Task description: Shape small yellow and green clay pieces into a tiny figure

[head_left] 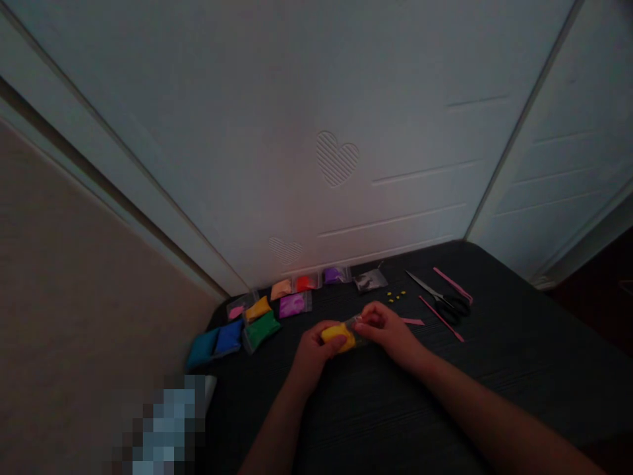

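My left hand (312, 349) is closed around a clear bag of yellow clay (338, 335), low over the dark table (494, 369). My right hand (388, 330) pinches the bag's other end, fingers pressed together at its top edge. Both hands meet near the table's middle. Several tiny yellow clay bits (396, 295) lie just beyond my right hand.
Small bags of coloured clay lie in a row at the back left: teal (202, 347), blue (229, 336), green (262, 328), purple (293, 304), red (306, 282). Black scissors (442, 298) and pink modelling tools (452, 284) lie at the back right. A white wall panel rises behind.
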`<state>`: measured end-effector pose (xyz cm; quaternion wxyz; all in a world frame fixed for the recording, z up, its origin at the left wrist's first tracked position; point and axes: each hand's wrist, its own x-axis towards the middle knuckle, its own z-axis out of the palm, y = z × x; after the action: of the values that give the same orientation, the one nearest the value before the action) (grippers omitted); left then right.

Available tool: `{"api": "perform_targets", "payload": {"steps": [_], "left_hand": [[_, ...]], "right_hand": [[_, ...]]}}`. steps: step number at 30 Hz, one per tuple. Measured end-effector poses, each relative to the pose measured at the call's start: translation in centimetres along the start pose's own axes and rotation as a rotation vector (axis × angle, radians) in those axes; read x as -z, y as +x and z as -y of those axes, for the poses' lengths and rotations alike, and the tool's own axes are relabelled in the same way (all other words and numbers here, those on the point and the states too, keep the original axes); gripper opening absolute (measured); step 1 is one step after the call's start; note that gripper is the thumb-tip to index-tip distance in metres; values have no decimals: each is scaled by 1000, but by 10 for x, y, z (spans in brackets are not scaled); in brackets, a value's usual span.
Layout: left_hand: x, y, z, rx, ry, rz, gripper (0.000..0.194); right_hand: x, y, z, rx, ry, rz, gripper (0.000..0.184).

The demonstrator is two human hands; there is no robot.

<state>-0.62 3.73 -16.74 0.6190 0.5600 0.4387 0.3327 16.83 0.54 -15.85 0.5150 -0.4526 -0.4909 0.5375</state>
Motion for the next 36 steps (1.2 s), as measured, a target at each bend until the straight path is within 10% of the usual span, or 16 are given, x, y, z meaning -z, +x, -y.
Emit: {"api": "perform_targets", "payload": {"steps": [36], "left_hand": [[-2,1,1,-21,43,-88,32]], "right_hand": [[-1,-4,1,122,-412,36,17]]}}
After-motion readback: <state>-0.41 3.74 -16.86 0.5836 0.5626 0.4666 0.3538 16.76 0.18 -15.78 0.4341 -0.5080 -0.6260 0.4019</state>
